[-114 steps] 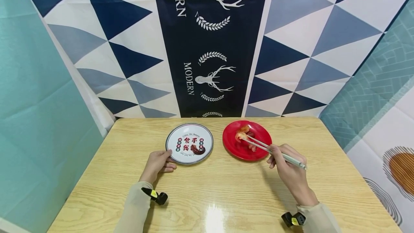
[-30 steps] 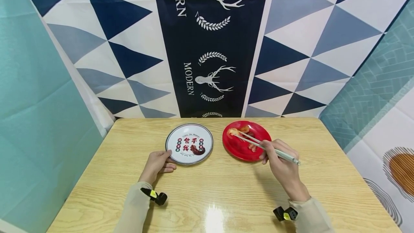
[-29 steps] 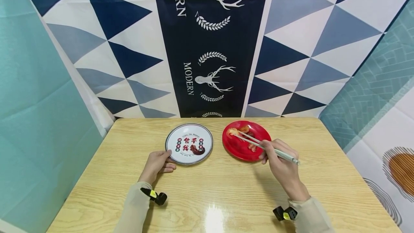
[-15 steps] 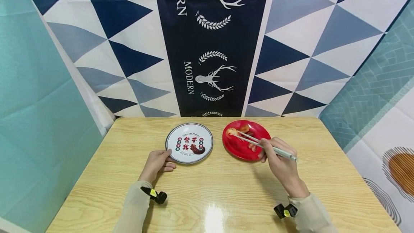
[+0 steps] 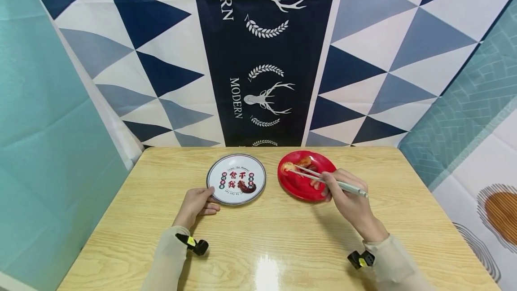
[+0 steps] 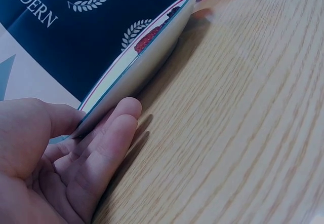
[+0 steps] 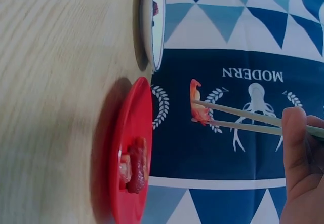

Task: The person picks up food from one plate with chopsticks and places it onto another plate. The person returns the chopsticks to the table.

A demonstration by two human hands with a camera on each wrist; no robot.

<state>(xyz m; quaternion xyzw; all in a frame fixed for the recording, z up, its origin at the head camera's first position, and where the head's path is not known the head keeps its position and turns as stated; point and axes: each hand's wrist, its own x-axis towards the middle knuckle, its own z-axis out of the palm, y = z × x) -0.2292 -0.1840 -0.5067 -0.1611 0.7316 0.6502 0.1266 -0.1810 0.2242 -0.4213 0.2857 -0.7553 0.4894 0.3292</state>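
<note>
My left hand (image 5: 198,205) pinches the near-left rim of a white plate (image 5: 234,163) with printed lettering, thumb on top and fingers below. A dark red-brown curled piece of food (image 5: 247,187) lies on it. My right hand (image 5: 350,199) holds pale green chopsticks (image 5: 343,185) beside a red plate (image 5: 300,191). Their tips grip an orange-and-white shrimp-like piece (image 7: 198,105), raised above the red plate's left side. On the red plate lie a dark red piece (image 7: 136,168), a pale pink piece (image 7: 125,169) and an orange piece (image 5: 304,161).
Both plates stand near the back edge of the light wood table (image 5: 242,246), a narrow gap between them. A patterned cloth (image 5: 266,57) hangs right behind that edge. Teal cloth (image 5: 52,147) hangs at the left side.
My right hand and chopsticks have moved left, carrying the shrimp-like piece from the middle of the red plate toward its left rim. My left hand and the white plate stay put.
</note>
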